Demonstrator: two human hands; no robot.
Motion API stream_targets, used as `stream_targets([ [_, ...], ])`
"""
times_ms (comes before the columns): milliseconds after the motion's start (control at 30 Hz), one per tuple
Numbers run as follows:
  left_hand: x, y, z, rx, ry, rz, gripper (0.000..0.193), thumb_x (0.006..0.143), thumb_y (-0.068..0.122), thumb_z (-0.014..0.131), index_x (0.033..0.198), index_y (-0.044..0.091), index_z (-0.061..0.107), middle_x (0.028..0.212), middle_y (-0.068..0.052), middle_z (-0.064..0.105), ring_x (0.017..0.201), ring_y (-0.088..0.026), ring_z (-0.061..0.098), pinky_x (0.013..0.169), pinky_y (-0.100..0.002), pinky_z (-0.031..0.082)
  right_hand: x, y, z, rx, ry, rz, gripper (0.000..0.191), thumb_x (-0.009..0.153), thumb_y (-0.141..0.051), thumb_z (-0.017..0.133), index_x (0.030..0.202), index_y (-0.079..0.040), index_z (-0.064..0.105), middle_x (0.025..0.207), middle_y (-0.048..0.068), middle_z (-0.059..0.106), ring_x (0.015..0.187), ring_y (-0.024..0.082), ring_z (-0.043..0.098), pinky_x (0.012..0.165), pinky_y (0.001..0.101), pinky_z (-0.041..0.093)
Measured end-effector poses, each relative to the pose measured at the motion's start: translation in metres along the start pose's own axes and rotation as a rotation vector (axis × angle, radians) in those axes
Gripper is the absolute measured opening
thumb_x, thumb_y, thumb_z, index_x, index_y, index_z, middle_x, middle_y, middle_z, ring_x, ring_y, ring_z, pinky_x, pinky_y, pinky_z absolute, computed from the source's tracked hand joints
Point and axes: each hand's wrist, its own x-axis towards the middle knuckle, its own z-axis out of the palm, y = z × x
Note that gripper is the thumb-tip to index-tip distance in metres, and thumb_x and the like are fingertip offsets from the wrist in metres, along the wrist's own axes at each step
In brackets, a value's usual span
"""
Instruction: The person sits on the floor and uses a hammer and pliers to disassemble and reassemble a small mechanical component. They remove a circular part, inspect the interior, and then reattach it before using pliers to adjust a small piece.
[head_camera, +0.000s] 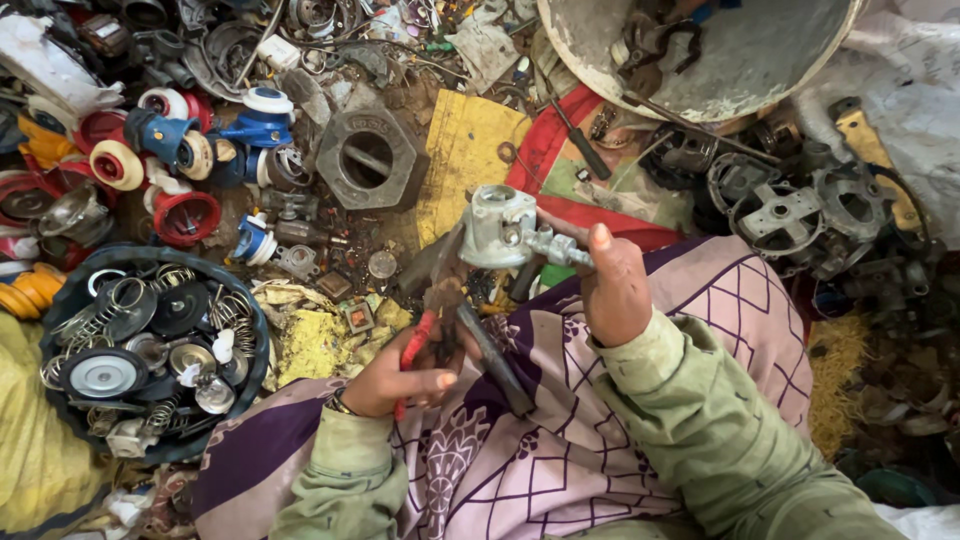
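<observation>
Left hand (395, 378) grips red-handled pliers (440, 320) beneath the metal valve (500, 228) in right hand's (612, 290) grip.

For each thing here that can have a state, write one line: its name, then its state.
Left hand: closed on the pliers.
Right hand: gripping the metal valve part by its stem.
Pliers: red-handled, held, nose up at the valve part.
Metal valve part: grey, held above the lap.
Round tub: full of springs and discs.
Hexagonal casting: lying flat on the ground.
</observation>
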Motion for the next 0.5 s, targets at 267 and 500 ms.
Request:
stream_targets([
  [267, -0.0001, -0.0033, -0.0065, -0.187, -0.099, -0.067, 0.051, 0.092, 0.025, 0.070, 0.127, -0.008, 0.053, 0.073, -0.003, 0.052, 0.053, -0.008, 0.045, 0.049, -0.025, 0.040, 0.0035, 0.0033, 0.0057, 0.050, 0.094, 0.074, 0.067, 0.113, -0.039, 0.031, 0.133, 0.017, 0.060, 0.119, 0.021, 0.072, 0.106, 0.025, 0.071, 0.098, 0.0392, 0.058],
  [500, 0.0024, -0.0055, -0.0072, -0.173, -0.078, -0.087, 0.048, 0.092, 0.025, 0.069, 0.125, -0.007, 0.054, 0.072, -0.004, 0.054, 0.053, -0.008, 0.047, 0.048, -0.026, 0.041, 0.0060, 0.0048, 0.0042, 0.107, 0.123, 0.098, 0.067, 0.112, -0.039, 0.033, 0.129, 0.019, 0.061, 0.120, 0.022, 0.072, 0.107, 0.027, 0.072, 0.098, 0.0413, 0.058],
])
